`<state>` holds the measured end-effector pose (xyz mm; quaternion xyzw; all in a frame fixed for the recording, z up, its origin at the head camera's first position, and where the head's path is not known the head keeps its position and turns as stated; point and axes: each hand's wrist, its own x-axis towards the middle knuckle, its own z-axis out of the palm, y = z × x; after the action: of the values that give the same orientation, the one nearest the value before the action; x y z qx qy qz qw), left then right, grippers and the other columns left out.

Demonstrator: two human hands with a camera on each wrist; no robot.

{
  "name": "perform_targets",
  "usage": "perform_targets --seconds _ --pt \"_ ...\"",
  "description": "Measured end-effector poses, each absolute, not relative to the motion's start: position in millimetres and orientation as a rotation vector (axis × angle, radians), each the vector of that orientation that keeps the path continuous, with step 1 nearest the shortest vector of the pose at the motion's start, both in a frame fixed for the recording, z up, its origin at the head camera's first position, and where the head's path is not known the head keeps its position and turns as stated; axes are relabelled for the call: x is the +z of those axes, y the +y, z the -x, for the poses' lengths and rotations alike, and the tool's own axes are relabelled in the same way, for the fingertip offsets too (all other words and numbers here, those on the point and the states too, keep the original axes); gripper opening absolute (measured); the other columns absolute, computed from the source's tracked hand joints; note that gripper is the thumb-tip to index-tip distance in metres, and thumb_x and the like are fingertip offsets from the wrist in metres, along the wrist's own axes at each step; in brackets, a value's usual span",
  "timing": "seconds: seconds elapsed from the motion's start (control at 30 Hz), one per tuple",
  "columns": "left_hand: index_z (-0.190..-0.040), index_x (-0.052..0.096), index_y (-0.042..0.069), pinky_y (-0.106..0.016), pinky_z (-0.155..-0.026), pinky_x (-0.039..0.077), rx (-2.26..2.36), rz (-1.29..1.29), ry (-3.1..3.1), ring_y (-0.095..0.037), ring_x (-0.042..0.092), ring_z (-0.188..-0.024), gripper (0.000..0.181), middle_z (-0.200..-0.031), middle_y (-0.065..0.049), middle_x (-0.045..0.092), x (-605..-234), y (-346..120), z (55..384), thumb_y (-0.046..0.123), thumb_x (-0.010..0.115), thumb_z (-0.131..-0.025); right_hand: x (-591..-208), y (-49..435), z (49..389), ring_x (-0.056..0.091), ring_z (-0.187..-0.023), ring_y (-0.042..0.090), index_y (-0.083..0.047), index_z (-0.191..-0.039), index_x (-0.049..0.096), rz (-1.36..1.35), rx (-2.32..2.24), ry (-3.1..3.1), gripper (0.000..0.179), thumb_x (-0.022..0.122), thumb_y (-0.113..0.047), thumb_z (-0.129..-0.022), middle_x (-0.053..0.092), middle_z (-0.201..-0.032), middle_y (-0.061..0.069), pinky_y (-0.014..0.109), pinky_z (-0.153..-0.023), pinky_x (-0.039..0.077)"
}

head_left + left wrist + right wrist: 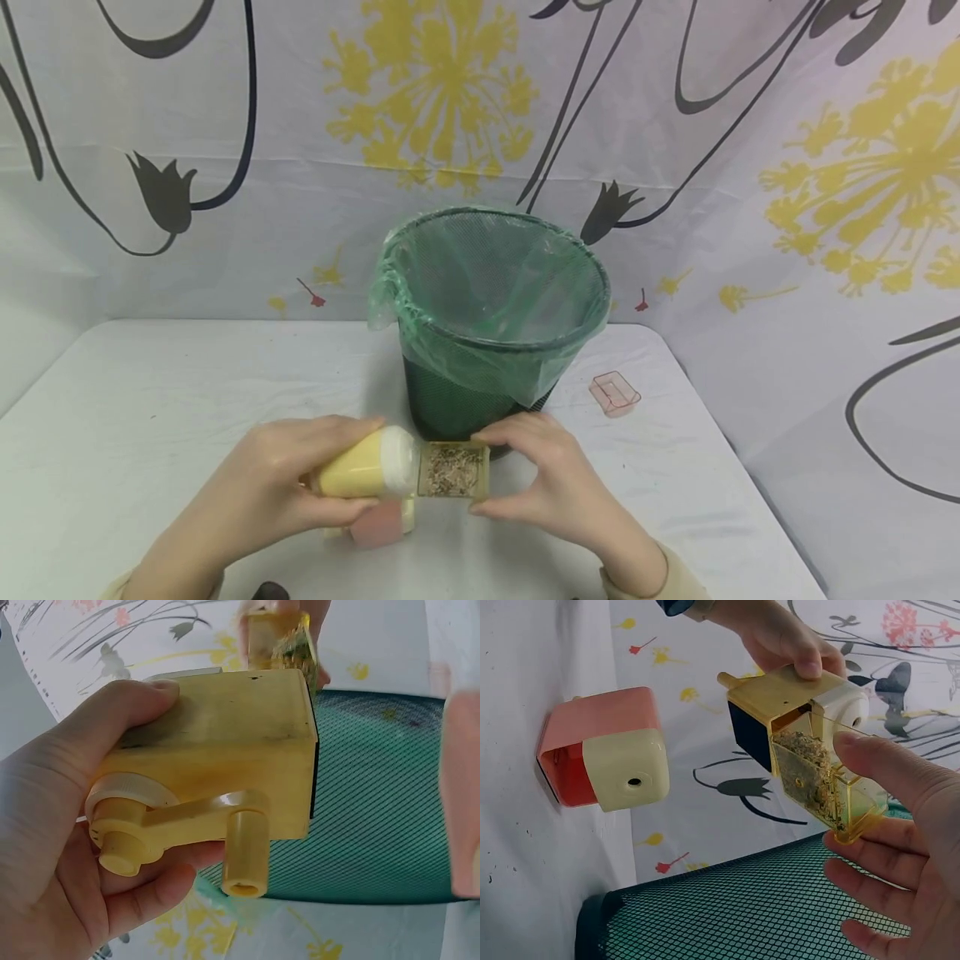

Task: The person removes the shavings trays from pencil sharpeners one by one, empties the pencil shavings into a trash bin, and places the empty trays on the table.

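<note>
My left hand (273,479) grips a yellow hand-crank pencil sharpener (217,742) by its body, thumb on one side and fingers under the other. Its crank handle (246,851) shows in the left wrist view, its white front in the head view. Between thumb and fingers, my right hand (551,471) pinches a see-through yellow shavings drawer (862,825). Pencil shavings (453,471) lie heaped inside. The drawer's inner end is right at the sharpener's opening in the right wrist view. Both are held in front of the bin.
A mesh waste bin (442,400) with a green plastic liner (495,367) stands at the table's middle back. Below my left hand sits a pink pencil sharpener (622,735) with a cream front. A clear red-edged drawer (621,410) lies right of the bin.
</note>
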<state>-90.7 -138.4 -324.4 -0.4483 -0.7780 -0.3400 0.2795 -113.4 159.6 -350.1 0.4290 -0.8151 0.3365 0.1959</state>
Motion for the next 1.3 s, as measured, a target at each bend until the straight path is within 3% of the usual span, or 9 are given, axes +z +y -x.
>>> perform_targets --seconds 0.37,0.63,1.1,1.3 --pt "-0.113 0.069 0.005 -0.02 -0.075 0.05 -0.888 1.123 -2.131 -0.014 0.066 -0.083 0.05 -0.099 0.0 0.07 -320 -152 93 0.043 0.073 -0.082 -349 163 116 0.059 -0.099 0.014 -0.012 -0.112 0.068 -1.194 0.967 -2.266 0.057 0.088 -0.035 -0.063 0.067 -0.106 -0.005 0.032 -0.087 0.044" --pt "-0.113 0.07 0.007 -0.016 -0.063 0.046 -0.846 1.086 -2.046 -0.004 0.06 -0.074 0.047 -0.097 0.004 0.069 -323 -157 101 0.047 0.064 -0.088 -347 168 116 0.059 -0.098 0.015 -0.011 -0.113 0.068 -1.171 0.99 -2.258 0.058 0.088 -0.037 -0.065 0.067 -0.106 -0.003 0.03 -0.085 0.044" --pt "-0.111 0.071 0.008 -0.017 -0.059 0.045 -0.795 0.998 -2.09 -0.005 0.058 -0.068 0.05 -0.092 0.004 0.07 -330 -166 108 0.047 0.073 -0.08 -339 174 113 0.059 -0.097 0.016 -0.01 -0.113 0.069 -1.126 1.035 -2.258 0.058 0.087 -0.038 -0.065 0.068 -0.106 -0.002 0.028 -0.085 0.044" --pt "-0.11 0.071 0.007 -0.019 -0.063 0.047 -0.764 0.962 -2.123 -0.012 0.063 -0.072 0.054 -0.094 0.0 0.071 -333 -170 113 0.052 0.071 -0.08 -336 177 113 0.059 -0.098 0.016 -0.01 -0.114 0.068 -1.116 1.063 -2.258 0.058 0.087 -0.036 -0.066 0.068 -0.107 -0.002 0.028 -0.087 0.043"
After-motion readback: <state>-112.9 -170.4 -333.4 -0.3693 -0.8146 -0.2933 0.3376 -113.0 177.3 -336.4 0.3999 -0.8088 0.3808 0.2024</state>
